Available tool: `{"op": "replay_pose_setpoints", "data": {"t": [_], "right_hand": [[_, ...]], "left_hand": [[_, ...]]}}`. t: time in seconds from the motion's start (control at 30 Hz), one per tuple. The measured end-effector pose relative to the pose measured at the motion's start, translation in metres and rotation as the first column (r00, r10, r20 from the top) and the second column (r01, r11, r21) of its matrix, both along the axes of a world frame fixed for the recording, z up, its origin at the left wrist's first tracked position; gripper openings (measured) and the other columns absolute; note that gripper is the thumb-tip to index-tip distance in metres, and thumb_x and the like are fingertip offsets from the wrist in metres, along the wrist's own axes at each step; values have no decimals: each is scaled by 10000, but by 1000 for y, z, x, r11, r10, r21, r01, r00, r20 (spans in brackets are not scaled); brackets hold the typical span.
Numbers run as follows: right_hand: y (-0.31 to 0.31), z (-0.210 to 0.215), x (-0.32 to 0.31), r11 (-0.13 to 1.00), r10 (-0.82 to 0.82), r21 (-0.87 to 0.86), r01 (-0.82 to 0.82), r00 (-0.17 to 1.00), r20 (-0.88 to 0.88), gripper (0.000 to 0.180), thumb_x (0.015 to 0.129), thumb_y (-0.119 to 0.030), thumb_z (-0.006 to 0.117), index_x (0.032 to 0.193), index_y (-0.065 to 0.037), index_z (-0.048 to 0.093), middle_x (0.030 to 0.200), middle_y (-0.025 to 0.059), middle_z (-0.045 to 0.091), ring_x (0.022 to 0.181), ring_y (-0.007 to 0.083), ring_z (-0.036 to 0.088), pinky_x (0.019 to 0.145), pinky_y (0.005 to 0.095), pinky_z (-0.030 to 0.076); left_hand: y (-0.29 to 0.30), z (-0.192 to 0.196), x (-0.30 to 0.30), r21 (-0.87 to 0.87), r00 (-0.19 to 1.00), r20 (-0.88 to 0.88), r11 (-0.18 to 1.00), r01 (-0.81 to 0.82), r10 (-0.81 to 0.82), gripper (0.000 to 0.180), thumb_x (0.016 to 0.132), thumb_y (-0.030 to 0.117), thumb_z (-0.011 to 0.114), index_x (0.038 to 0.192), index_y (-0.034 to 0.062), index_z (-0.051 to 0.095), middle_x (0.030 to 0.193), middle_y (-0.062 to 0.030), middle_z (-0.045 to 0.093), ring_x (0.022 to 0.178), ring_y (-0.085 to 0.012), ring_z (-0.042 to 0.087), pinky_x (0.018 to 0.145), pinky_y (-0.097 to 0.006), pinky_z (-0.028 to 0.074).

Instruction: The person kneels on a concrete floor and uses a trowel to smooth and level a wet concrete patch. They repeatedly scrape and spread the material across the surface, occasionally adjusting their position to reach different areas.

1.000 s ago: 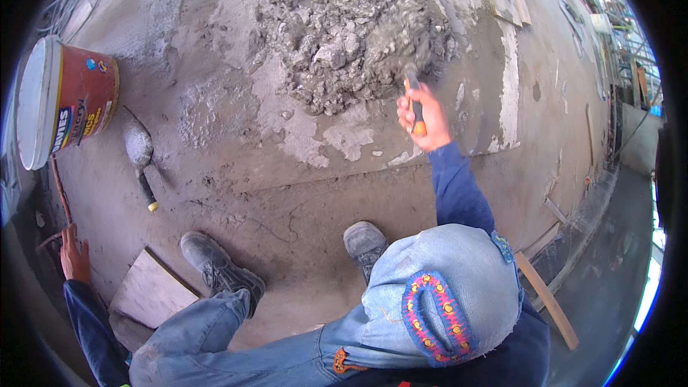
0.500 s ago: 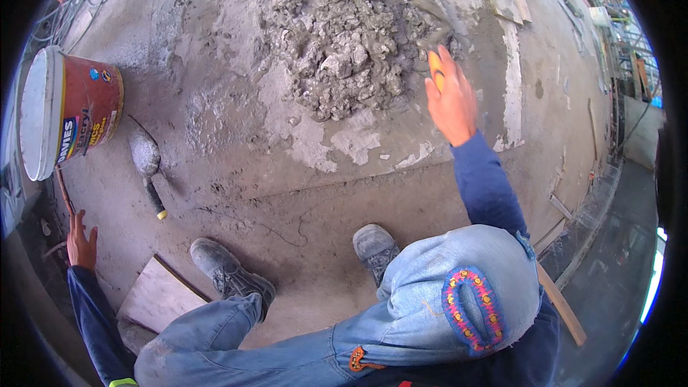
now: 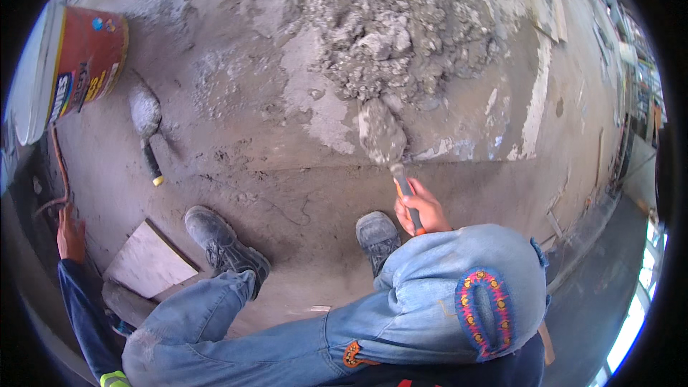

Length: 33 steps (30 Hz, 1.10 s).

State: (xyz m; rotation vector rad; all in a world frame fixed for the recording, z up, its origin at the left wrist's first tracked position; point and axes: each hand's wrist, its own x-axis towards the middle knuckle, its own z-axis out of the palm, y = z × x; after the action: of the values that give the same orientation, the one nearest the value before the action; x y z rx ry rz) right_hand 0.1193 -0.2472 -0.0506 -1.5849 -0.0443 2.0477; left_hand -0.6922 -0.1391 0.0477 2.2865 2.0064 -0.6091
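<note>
My right hand [image 3: 419, 208] is closed around the grey-and-orange handle of a trowel [image 3: 382, 132]. The trowel's mortar-smeared blade points away from me, its tip at the near edge of a heap of wet mortar [image 3: 401, 29]. Far to the left, my left hand [image 3: 71, 235] holds nothing that I can see; its fingers are stretched out beside a bent reddish-brown rod or hose [image 3: 61, 165]. A second trowel [image 3: 146, 118], coated in mortar, lies on the floor with its black, yellow-ended handle toward me.
A red-brown bucket [image 3: 93, 54] lies on its side at the left, its pale end facing outward. A flat whitish board [image 3: 150, 261] is by my left boot [image 3: 226, 251]. My right boot [image 3: 377, 240] stands below the trowel. Wood strips [image 3: 548, 0] lie at the far right.
My right hand has drawn the trowel back from the far right of the heap to its near edge, close to my knee. My left hand has shifted slightly.
</note>
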Motion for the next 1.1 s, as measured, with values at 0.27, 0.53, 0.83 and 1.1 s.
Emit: {"op": "replay_pose_setpoints", "data": {"t": [0.27,0.53,0.83,1.1], "right_hand": [[137,-16,-21,967,-50,244,80,990,-129,358,878,-135,519,1221,-87,429,763,68,542,468,108,493,357,250,370],[177,9,-9,911,99,363,-198,957,274,377,863,-142,568,1216,-50,474,743,46,549,476,106,506,372,257,372],[180,35,33,560,-131,213,-801,168,977,537,806,-121,617,1313,-34,464,865,200,654,691,334,640,614,409,500],[210,29,83,533,-170,-51,-845,-166,971,528,784,-135,595,1295,-47,494,919,270,653,874,446,628,750,509,492]], "left_hand": [[4,19,43,-71,956,114,962,-262,269,498,858,70,602,1327,50,436,1289,-175,520,1063,-355,583,881,-415,480],[-3,19,37,-33,970,97,975,-221,223,511,845,66,618,1325,68,442,1281,-169,521,984,-346,599,860,-417,482],[36,24,62,-2,969,194,987,-158,155,511,860,86,612,1338,62,433,1302,-185,523,1135,-369,555,932,-435,457],[52,3,59,21,980,181,996,-87,82,547,815,59,650,1319,67,438,1254,-157,536,948,-365,615,844,-437,486]]}}
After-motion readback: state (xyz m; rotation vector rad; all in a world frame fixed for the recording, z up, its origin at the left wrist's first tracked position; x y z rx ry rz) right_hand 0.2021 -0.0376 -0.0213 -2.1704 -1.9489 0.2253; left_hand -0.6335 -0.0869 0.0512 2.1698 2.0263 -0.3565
